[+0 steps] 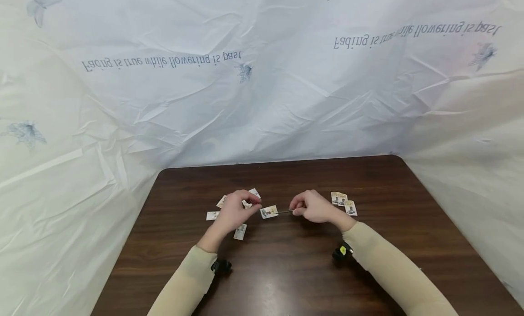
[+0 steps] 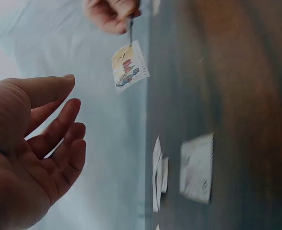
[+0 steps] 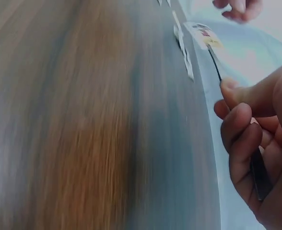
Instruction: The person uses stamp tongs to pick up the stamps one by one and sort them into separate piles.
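My right hand [image 1: 313,207] pinches slim dark tweezers [image 3: 215,65], the handle end tucked under its curled fingers. At the tweezers' tip hangs a postage stamp [image 2: 126,72] with a perforated edge and a yellow, red and blue print, held above the table. My left hand [image 1: 236,210] is beside the stamp's left edge, thumb and fingers loosely bent with nothing between them. The left wrist view shows a gap between that hand and the stamp. Below the left hand, several loose stamps [image 1: 240,232] lie on the table, some partly hidden by it.
Beyond the right hand lies a small overlapping group of stamps [image 1: 339,198]. The dark wooden table [image 1: 270,257] ends at a white printed sheet [image 1: 270,107] hung behind and along the sides. A black wrist camera [image 1: 221,266] sits under the left sleeve.
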A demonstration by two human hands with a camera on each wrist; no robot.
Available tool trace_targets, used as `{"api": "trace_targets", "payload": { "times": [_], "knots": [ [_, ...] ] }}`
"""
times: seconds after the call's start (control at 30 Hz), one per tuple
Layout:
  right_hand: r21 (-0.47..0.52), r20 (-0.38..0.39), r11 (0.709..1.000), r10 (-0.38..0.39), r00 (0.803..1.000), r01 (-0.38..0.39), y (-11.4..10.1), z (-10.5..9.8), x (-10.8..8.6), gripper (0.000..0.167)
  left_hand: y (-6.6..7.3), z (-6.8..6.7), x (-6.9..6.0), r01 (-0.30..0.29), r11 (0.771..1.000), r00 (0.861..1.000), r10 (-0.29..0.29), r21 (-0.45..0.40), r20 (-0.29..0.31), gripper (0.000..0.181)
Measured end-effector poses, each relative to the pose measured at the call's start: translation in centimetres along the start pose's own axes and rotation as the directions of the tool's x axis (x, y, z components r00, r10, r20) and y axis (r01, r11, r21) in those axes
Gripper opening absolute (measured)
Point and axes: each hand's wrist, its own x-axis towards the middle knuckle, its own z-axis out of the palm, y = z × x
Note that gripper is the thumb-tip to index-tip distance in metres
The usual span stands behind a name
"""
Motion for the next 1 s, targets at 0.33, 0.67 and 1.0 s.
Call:
{"api": "trace_targets", "payload": {
  "times": [0.33, 0.67, 1.0],
  "knots": [
    [0.026, 0.102, 0.996, 0.076, 0.992, -0.079, 1.7, -0.8, -1.0, 0.012, 1.0, 3.6, 1.3, -0.202, 0.961, 0.953, 0.148, 0.19, 0.264, 0.003],
    [0.036, 0.116, 0.989, 0.135, 0.984, -0.14, 1.9, -0.2, -0.6, 0.012, 0.5, 5.0, 3.0, -0.123, 0.968, 0.915, 0.026, 0.217, 0.404, 0.006],
    [0.093, 0.136, 0.971, 0.207, 0.969, -0.221, 1.9, -0.2, -0.8, 0.007, 0.0, 5.3, 3.6, -0.034, 0.981, 0.898, -0.053, 0.189, 0.437, 0.006]
  ]
}}
